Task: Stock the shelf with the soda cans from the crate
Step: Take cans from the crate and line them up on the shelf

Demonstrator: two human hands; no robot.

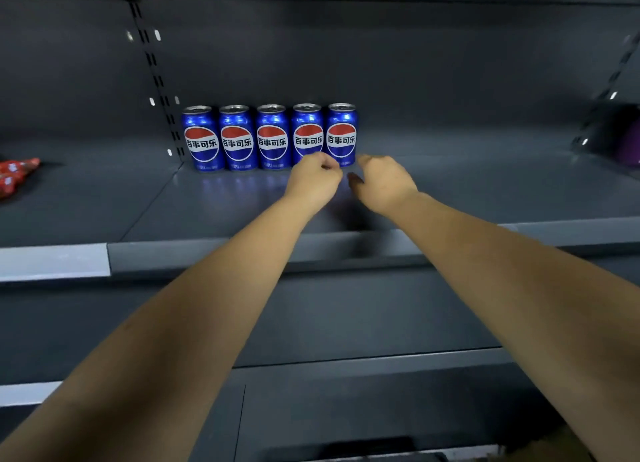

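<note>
Reaching deep into the shelf point(450, 184), both hands are working at the right end of a row of five blue soda cans point(272, 136) standing upright at the far left, logos facing out. At the far left edge, on the neighbouring bay, a red packet point(15, 176) is lying well apart from the row. The left hand point(313, 177) is curling loosely closed just in front of the fourth can point(307, 134), holding nothing. The right hand point(384, 181) is hovering half open, fingers bent, just right of the fifth can point(341, 134); neither is gripping a can. The step looks like squaring up the last cans: nudging them gently by the base would be keeping them upright, touching their neighbours and facing forward. Nothing is blocking the bare shelf to the right, where more cans could go. A purple object point(628, 143) is sitting at the far right, too blurred to identify. The crate is not showing.
</note>
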